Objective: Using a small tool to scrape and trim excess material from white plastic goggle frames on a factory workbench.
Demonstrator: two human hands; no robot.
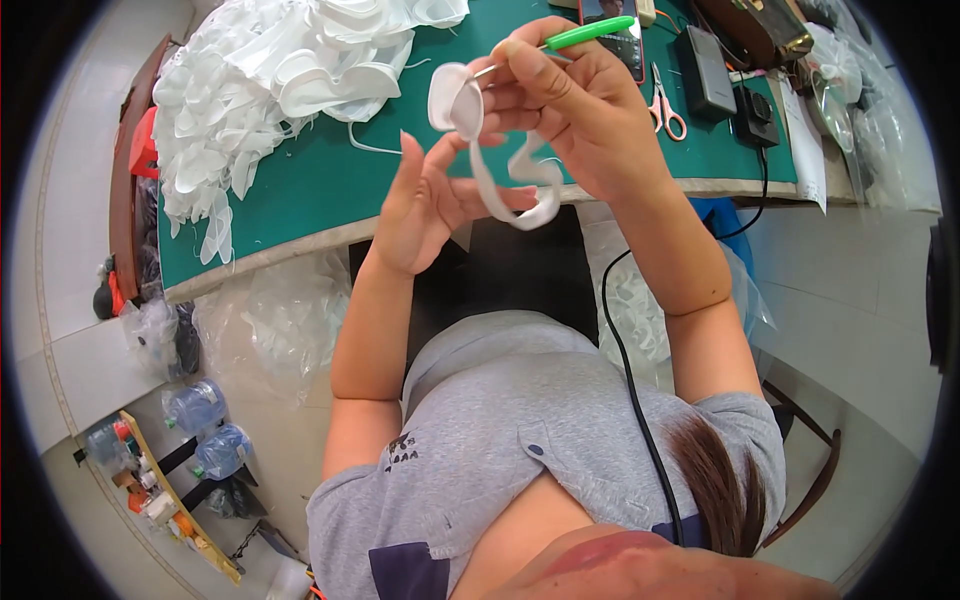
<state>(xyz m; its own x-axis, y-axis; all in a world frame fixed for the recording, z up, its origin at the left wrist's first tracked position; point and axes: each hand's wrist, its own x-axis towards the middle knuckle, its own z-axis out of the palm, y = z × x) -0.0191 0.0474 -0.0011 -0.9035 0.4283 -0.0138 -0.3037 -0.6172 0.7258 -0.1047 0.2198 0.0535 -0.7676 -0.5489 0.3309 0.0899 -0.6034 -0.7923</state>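
My right hand (590, 120) is closed around a green-handled tool (590, 33) with a thin metal shaft; whether it is an awl or a hook I cannot tell. The shaft points left to a white rounded fabric piece (455, 100), which sits at the fingertips of that hand. From it hangs a white fabric strip (487, 190) in a loose loop below the hand. My left hand (430, 205) is open just lower left of the piece, thumb up and fingers apart. Its fingertips reach behind the hanging strip; whether they touch it I cannot tell.
A heap of white fabric pieces (225, 110) covers the left of the green tabletop (310, 190). At the right lie scissors (666, 108), a phone (612, 12), a dark grey box (704, 72) and a small black device (755, 115). Its black cable (620, 330) runs across my right side.
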